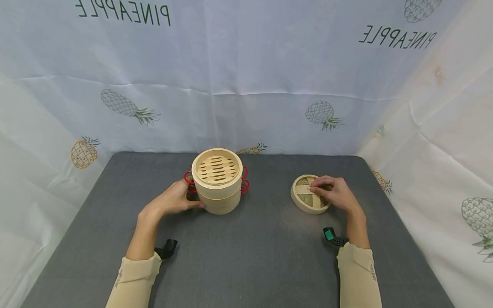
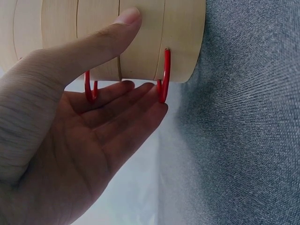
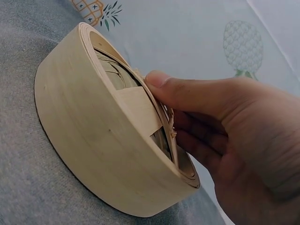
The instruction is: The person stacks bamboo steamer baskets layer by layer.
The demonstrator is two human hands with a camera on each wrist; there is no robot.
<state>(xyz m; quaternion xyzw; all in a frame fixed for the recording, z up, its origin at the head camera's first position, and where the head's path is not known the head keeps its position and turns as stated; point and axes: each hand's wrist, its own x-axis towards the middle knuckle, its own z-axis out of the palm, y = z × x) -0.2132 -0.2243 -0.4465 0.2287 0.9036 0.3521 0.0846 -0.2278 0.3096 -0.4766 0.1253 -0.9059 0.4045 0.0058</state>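
Observation:
Two stacked bamboo steamer baskets [image 1: 217, 199] with red handles stand at mid-left in the head view, their slatted inside [image 1: 217, 170] facing up. At their left side is my left hand [image 1: 175, 197]. Its thumb lies along the bamboo wall in the left wrist view, and the fairly straight fingers extend by the red handles [image 2: 165, 77]. To the right, a round bamboo steamer lid [image 1: 302, 197] with crossed strips lies on the table. My right hand [image 1: 337, 193] pinches the middle of this lid from above with thumb and curled fingers.
A dark grey cloth-covered table [image 1: 246, 265] carries both things. White fabric with pineapple prints [image 1: 246, 64] hangs behind it and at the sides. Black wrist devices [image 1: 167, 249] sit by both sleeves.

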